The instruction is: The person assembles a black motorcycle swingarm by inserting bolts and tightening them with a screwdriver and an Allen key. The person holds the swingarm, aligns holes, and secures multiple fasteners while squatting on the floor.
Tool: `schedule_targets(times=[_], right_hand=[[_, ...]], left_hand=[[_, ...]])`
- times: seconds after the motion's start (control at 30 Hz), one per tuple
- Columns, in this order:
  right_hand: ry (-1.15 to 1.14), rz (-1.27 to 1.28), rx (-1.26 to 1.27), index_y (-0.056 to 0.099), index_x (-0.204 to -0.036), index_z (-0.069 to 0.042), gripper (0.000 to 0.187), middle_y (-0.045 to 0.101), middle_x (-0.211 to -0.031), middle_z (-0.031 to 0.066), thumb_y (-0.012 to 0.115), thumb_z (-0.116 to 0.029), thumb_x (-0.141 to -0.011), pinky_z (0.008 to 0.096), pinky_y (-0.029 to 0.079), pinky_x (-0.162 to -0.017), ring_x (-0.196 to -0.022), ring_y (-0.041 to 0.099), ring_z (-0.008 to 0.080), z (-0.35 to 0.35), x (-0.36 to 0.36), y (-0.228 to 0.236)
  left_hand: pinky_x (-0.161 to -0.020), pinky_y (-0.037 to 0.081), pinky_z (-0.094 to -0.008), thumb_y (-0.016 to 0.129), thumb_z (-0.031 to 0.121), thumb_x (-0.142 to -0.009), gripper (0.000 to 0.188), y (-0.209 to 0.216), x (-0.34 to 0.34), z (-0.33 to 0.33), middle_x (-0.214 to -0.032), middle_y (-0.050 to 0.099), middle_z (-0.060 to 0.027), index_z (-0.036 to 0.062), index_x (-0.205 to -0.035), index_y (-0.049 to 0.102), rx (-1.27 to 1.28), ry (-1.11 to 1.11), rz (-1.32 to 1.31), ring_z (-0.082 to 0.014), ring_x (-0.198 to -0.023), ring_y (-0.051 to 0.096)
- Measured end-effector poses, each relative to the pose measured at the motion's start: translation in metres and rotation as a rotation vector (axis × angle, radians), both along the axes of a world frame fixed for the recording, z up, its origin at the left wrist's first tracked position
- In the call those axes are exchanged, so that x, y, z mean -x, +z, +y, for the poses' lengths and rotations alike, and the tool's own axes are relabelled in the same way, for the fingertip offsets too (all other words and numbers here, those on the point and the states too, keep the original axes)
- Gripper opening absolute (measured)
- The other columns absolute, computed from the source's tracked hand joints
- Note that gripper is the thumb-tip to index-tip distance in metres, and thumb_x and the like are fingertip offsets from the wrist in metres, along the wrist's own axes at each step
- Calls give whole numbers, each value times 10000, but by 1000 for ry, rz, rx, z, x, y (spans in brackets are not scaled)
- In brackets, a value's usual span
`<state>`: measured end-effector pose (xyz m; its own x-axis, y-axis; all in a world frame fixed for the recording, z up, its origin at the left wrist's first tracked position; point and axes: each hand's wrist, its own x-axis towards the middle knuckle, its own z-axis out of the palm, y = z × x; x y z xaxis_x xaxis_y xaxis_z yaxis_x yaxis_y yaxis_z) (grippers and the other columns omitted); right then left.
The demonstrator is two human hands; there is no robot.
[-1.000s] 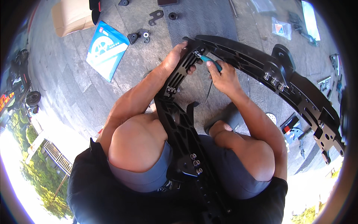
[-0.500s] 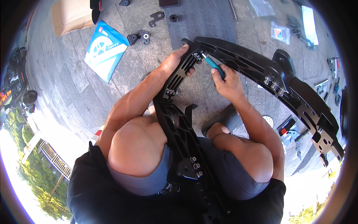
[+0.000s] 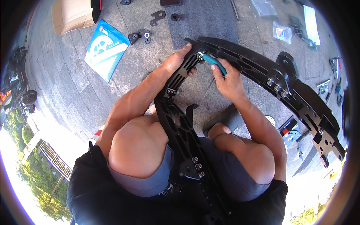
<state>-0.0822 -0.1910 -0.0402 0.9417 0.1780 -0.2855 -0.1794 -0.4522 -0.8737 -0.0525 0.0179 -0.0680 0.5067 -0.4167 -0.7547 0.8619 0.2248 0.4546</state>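
A black metal frame (image 3: 183,129) with cut-outs and rows of silver bolts lies between my knees, one long arm curving off to the right. My left hand (image 3: 176,62) is closed around its upper crosspiece, thumb on top and fingertips showing at the inner edge. In my right hand (image 3: 229,82) is a teal-handled hand tool (image 3: 214,63). The tool's silver end meets the bolts (image 3: 200,55) at the frame's upper corner; how it seats there is too small to tell. A thin rod (image 3: 208,89) shows below my right hand; I cannot tell what it belongs to.
Left of the frame lie a blue-and-white packet (image 3: 107,50), an open cardboard box (image 3: 75,17) and black brackets (image 3: 139,36). A dark mat (image 3: 202,22) with a black ring (image 3: 175,17) is ahead. Plastic bags (image 3: 282,33) and tools lie to the right.
My right hand has turned the tool slightly, so its handle sits higher and flatter with the end on the bolts. A thin rod now shows below that hand. My left hand keeps its hold.
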Motion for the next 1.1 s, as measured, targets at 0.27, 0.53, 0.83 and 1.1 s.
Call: schedule_targets(times=[0.27, 0.53, 0.83, 1.1], right_hand=[[-7, 3, 33, 627, -988, -15, 228, 659, -817, 169, 633, -222, -893, 386, 521, -700, -741, 667, 302, 0, 2, 2], [-328, 523, -345, 603, -970, -9, 194, 650, -752, 70, 607, -197, -921, 277, 547, -600, -604, 622, 123, 9, 17, -2], [-307, 394, -255, 621, -948, -20, 201, 620, -738, 59, 630, -217, -910, 284, 468, -562, -656, 592, 118, 4, 17, -21], [-414, 552, -465, 581, -1081, -21, 248, 653, -875, 83, 590, -223, -936, 279, 490, -630, -731, 619, 143, 4, 21, -20]], left_hand=[[-522, 499, -264, 294, 530, -1012, 576, 1, 0, -1, -963, 655, -104, 53, -1177, 573, -9, 21, 17, -132, -626, 580], [-517, 485, -264, 291, 527, -1014, 584, 0, 1, 1, -970, 650, -108, 48, -1204, 567, 60, 2, -9, -134, -619, 571], [-520, 477, -260, 293, 513, -1018, 566, 0, 0, 1, -976, 648, -109, 55, -1228, 551, 68, 6, -5, -135, -623, 558], [-524, 481, -255, 291, 502, -1021, 562, -2, 1, 1, -964, 655, -104, 50, -1229, 553, 86, 14, -8, -127, -619, 559]])
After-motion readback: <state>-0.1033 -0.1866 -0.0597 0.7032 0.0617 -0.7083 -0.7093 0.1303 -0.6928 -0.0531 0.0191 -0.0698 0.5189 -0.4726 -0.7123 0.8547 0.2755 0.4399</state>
